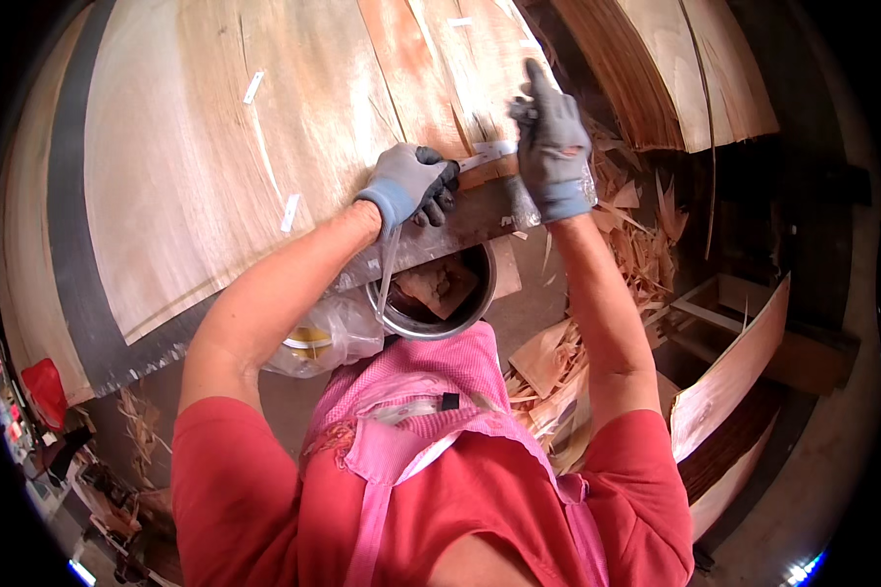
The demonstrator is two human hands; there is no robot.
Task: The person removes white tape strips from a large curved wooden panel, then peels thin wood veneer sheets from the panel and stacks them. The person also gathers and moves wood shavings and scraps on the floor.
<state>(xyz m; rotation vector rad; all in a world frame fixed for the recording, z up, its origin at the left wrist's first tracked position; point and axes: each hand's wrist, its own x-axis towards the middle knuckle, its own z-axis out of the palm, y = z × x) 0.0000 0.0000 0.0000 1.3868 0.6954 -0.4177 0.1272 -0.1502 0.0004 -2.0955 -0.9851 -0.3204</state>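
Wood veneer sheets (313,108) lie on the bench in front of me, with short white tape strips (254,87) stuck across them. My left hand (416,186), in a grey glove with dark fingertips, is curled at the near edge of the veneer. Its fingers pinch the end of a white tape strip (489,152) that stretches toward the right glove. My right hand (555,142), gloved alike, is raised at the right edge of the sheet, slightly blurred. One finger points away from me and the others are partly bent; nothing shows in them.
A metal bowl (476,318) with wood scraps sits below the bench edge, beside a clear plastic bag (338,338). Wood shavings (622,254) heap up on the right. More veneer (690,68) lies at the far right, above a wooden crate (729,362).
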